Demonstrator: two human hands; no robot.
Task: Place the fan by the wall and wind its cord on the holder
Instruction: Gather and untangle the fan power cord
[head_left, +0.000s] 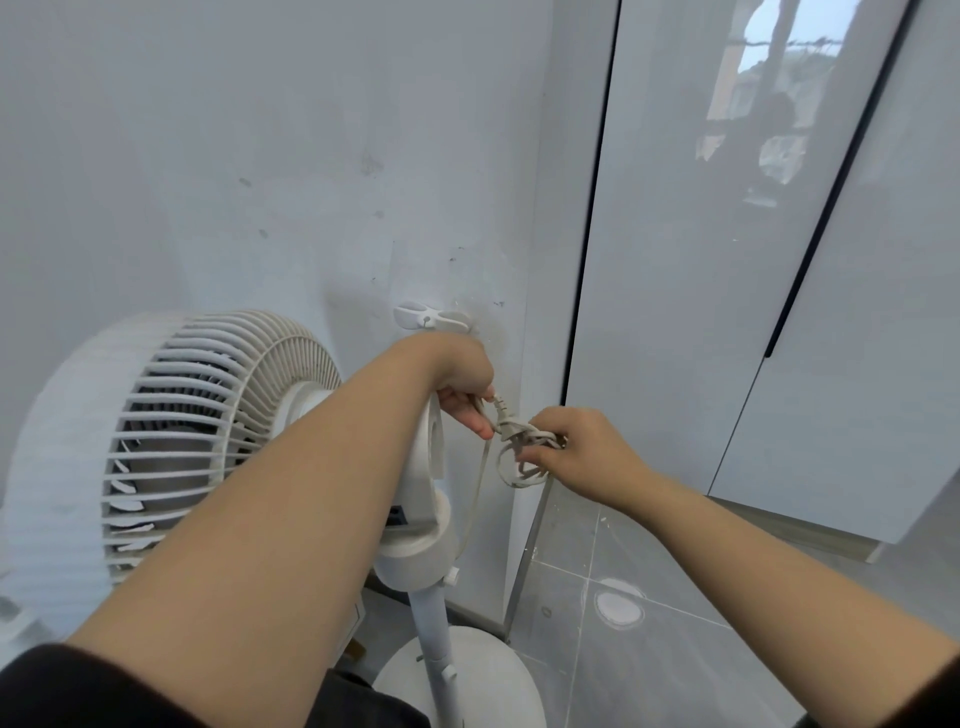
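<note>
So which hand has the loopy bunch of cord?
The right hand: it grips the looped cord. The left hand only pinches a single strand by the plug.

glossy cabinet doors (701, 260), tiled floor (675, 665)

Both arms outstretched, left hand (462, 382) and right hand (584, 447) close together, fingers (475, 422) pinched on the cord (514, 434).

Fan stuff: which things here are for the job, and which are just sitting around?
For the job: fan, cord, wall holder, left hand and right hand, both holding the cord.
Just there: cupboard doors, round white spot on the floor.
</note>
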